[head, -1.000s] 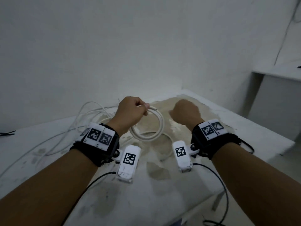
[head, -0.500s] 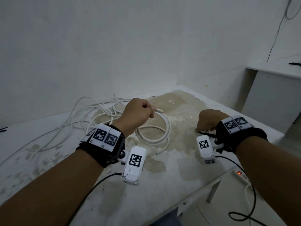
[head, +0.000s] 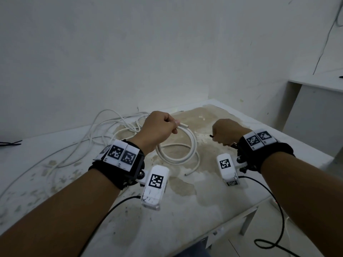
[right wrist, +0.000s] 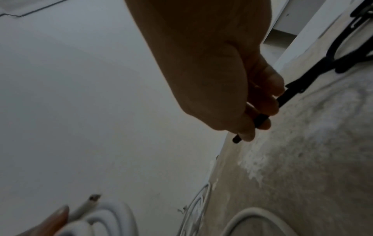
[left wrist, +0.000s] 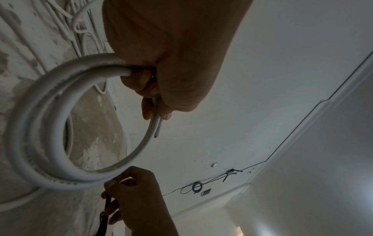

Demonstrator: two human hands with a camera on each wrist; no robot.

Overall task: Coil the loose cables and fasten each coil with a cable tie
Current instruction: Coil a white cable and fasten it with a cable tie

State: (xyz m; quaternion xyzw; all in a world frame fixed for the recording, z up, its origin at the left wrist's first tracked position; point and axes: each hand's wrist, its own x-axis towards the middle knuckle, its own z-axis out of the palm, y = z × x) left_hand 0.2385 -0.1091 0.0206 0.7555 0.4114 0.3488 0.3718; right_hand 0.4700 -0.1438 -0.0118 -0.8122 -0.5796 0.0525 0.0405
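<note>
No readable text, label, brand or number shows anywhere.

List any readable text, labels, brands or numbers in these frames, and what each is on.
No readable words, brands or numbers in any view.
Left wristband: black-and-white square marker patterns, no letters.
Right wristband: same kind of markers.
Left wrist camera and right wrist camera: one marker each.
White cable coil: a row of faint marks along the jacket, too blurred to read.

A white surface (head: 213, 210) with a worn brown patch fills the lower frame. A plain white wall (head: 130, 52) rises behind. A white desk (head: 315, 108) stands at right.
</note>
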